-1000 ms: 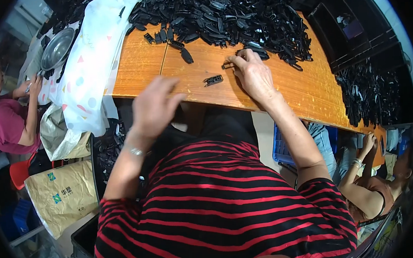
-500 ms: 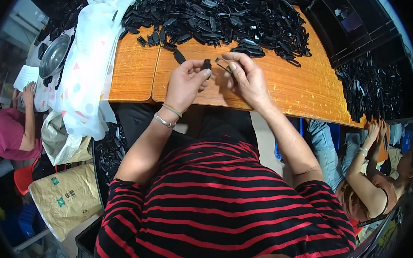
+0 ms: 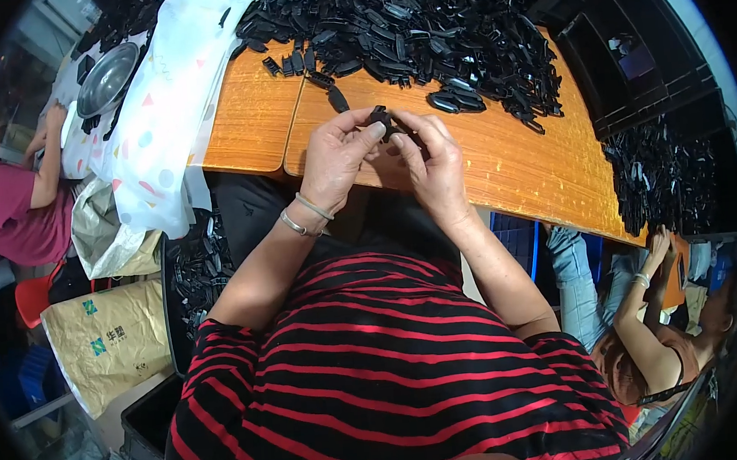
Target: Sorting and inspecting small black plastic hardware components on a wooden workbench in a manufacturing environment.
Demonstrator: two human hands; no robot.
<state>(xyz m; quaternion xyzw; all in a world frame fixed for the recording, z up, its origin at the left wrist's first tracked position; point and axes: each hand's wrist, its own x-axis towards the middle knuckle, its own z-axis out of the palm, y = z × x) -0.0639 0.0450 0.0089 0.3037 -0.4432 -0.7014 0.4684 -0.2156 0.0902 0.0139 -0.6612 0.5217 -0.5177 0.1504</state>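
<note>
Just over the near edge of the wooden table point(image 3: 241, 119), my two hands meet at a small black plastic part point(image 3: 382, 120). My left hand point(image 3: 334, 164) pinches this part between thumb and fingers. My right hand point(image 3: 439, 165) is closed against its right side, thumb and forefinger bent; the thin piece in its fingers is mostly hidden. Beyond the hands spreads a big heap of black plastic parts point(image 3: 380, 28). A few loose black pieces point(image 3: 338, 100) lie between the heap and my left hand. More long black parts point(image 3: 455, 100) rest beyond my right hand.
A black crate point(image 3: 643, 57) stands at the right above another pile of black parts point(image 3: 663, 167). White patterned sheeting point(image 3: 163, 107) and a metal bowl point(image 3: 108, 77) are at the left, with a paper sack point(image 3: 111, 342) below. Co-workers sit left point(image 3: 20, 199) and right point(image 3: 650, 347).
My right hand has brought its thin looped piece leftward to the black part in my left hand. The two hands are now together; the view has shifted slightly.
</note>
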